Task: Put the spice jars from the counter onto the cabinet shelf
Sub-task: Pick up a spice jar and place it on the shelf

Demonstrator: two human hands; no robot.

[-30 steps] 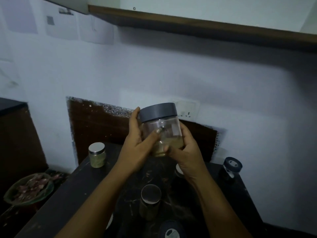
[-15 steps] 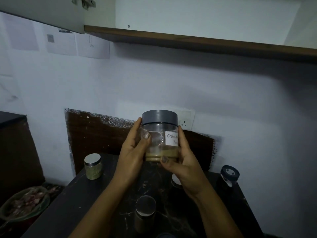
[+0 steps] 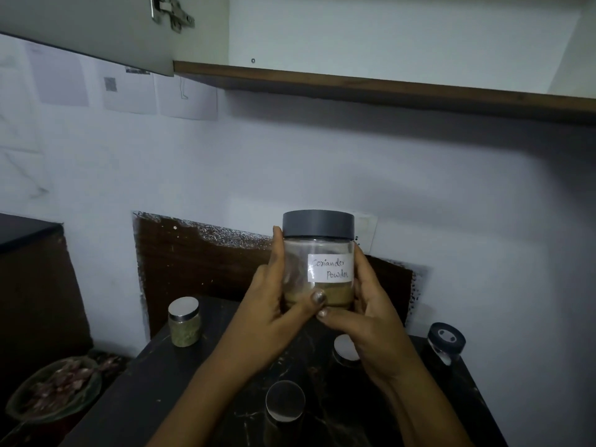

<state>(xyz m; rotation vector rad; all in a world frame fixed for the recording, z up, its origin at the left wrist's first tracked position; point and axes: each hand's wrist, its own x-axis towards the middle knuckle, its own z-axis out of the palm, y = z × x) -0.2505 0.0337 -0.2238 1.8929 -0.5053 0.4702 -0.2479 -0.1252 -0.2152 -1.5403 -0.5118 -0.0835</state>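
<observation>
Both hands, left [image 3: 272, 304] and right [image 3: 371, 312], clasping upright clear grey-lidded coriander powder jar [image 3: 318, 258] above dark marbled counter [image 3: 154, 375], below brown-edged cabinet shelf [image 3: 371, 87].

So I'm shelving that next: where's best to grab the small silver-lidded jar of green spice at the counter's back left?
Grip the small silver-lidded jar of green spice around its round glass body below the lid, from the front; it stands upright with open counter there.

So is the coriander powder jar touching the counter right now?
Apart. The head view shows the coriander powder jar held up between the left hand and right hand, with its base well above the dark counter.
</observation>
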